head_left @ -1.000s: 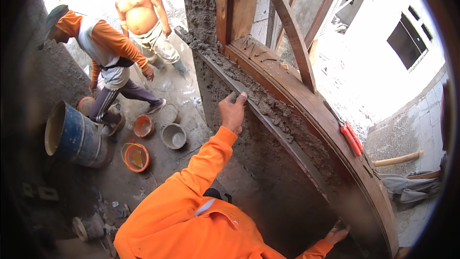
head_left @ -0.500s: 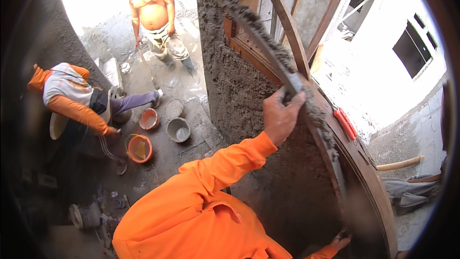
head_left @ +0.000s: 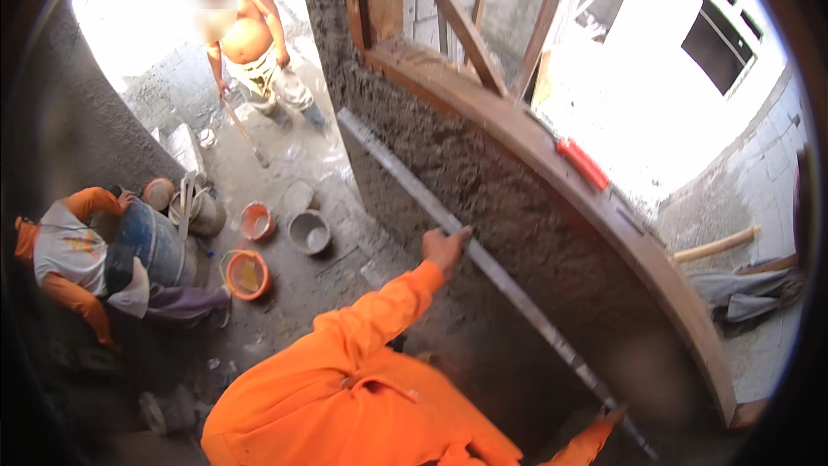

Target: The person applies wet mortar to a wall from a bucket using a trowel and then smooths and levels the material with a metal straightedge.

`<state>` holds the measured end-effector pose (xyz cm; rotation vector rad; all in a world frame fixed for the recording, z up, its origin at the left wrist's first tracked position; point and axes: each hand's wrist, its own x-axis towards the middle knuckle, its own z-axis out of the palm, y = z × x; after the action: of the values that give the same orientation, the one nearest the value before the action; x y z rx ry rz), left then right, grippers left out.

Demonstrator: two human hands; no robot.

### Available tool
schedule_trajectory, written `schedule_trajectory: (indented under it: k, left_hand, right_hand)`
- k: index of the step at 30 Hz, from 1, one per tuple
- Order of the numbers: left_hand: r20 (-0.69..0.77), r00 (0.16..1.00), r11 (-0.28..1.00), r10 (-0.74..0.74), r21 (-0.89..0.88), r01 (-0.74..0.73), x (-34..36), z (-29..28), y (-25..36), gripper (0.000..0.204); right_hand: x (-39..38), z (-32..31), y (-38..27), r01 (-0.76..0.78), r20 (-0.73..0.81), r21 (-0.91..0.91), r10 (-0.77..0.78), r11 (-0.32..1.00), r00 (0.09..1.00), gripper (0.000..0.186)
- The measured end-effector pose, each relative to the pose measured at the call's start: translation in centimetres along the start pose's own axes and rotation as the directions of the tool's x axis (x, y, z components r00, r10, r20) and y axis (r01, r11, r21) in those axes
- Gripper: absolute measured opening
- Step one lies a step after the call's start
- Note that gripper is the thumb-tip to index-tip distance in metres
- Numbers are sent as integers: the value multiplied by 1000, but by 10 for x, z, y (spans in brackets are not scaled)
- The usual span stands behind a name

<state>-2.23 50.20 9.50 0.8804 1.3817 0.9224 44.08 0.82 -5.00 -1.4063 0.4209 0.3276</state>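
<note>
A long grey metal straightedge (head_left: 509, 283) slants down across the wet mortar wall (head_left: 414, 134), from its far left end to the lower right. My left hand (head_left: 446, 250), in an orange sleeve, is closed round the bar a little above its middle. Near the bar's lower end my right hand (head_left: 608, 418) grips it too, though its fingers are partly in shade. The bar lies against or very close to the rough plaster; I cannot tell exactly whether it touches all along.
A wooden frame ledge (head_left: 595, 207) tops the wall, with a red-handled tool (head_left: 583, 164) on it. Buckets (head_left: 247, 274) stand on the floor at left. One co-worker (head_left: 78, 250) bends beside a blue drum (head_left: 155, 242); another person (head_left: 250, 43) stands holding a long handle.
Both hands have brought the straightedge down from the wall's top onto its face. The heap of mortar on its edge no longer shows. The bending co-worker has moved nearer the drum.
</note>
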Motion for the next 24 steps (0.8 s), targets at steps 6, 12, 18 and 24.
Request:
schedule_trajectory:
  k: [6,12,18,24]
  left_hand:
    - [107,988,880,112,-472,-49,51,-56,56,20]
    - [-255,942,848,218,-427,-312,168,-112,99,19]
    - [-343,932,869,121,-417,-267,236,-148,121,23]
    - [-294,911,836,290,-386,-391,210,-134,127,28]
  right_hand:
    - [-126,109,-43,7,274,368,-116,930,955,30]
    - [-247,245,-2,41,269,319,-131,947,954,27]
    - [-299,324,41,-26,148,320,-22,947,989,26]
    - [-280,304,13,22,227,243,-80,970,971,26]
